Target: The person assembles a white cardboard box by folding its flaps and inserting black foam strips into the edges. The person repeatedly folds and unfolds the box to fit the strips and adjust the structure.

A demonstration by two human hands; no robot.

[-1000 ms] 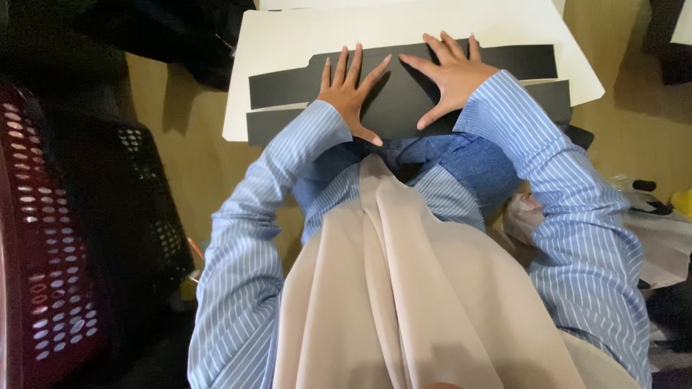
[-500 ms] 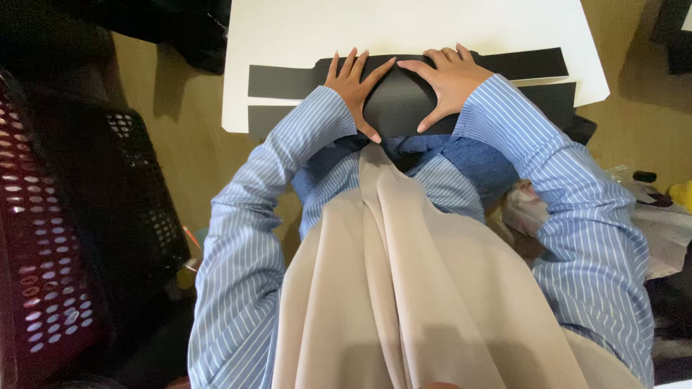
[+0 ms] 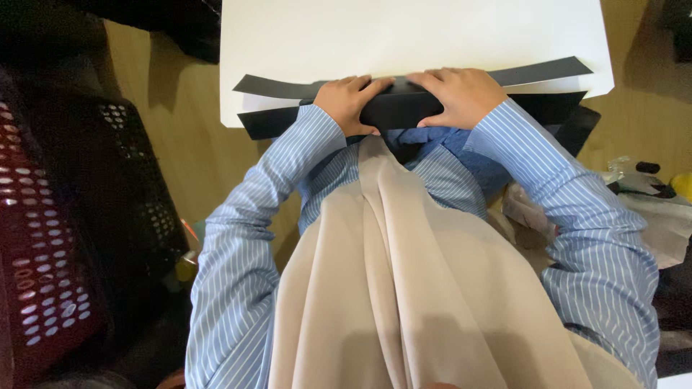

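Note:
A flat black cardboard sheet (image 3: 548, 72) with long flaps lies on the near edge of a white table (image 3: 411, 32). My left hand (image 3: 349, 101) and my right hand (image 3: 458, 94) sit side by side on its middle, fingers curled over a raised black fold (image 3: 400, 108). Both hands grip that fold near the table's front edge. Blue-striped sleeves run back from the hands to my body. The sheet's centre is hidden under the hands.
A dark perforated plastic crate (image 3: 108, 187) and a maroon one (image 3: 32, 274) stand on the wooden floor (image 3: 180, 144) to the left. Crumpled paper and small items (image 3: 649, 194) lie at the right. A beige garment (image 3: 404, 288) covers my lap.
My hands went from lying flat and spread on the black sheet to closing together over its middle, lifting it into a fold. The view has shifted closer to the table.

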